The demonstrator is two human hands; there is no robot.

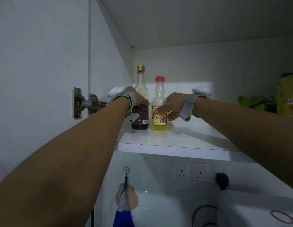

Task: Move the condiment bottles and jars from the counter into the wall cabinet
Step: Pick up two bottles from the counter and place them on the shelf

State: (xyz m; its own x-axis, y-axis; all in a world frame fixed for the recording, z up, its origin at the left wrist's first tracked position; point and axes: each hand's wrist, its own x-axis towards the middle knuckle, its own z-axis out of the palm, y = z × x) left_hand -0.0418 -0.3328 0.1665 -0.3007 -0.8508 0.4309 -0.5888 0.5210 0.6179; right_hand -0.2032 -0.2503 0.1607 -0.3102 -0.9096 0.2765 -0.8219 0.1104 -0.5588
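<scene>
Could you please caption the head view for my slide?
Left hand grips dark bottle; right hand touches yellow bottle on cabinet shelf.

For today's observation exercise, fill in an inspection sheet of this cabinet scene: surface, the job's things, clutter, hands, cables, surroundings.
Surface: white cabinet shelf, lit in the middle, dim at the sides.
Job's things: dark sauce bottle with a gold cap and yellow vinegar bottle with a red cap stand upright side by side on the shelf.
Clutter: yellow tin and green packet at the shelf's right end.
Hands: left hand wraps the dark bottle; right hand is beside the vinegar bottle, fingers loose, contact unclear. Both wrists wear grey straps.
Cables: black plug in the wall sockets; its cord is not visible.
Surroundings: door hinge at left; blue cloth hanging on a hook below.
</scene>
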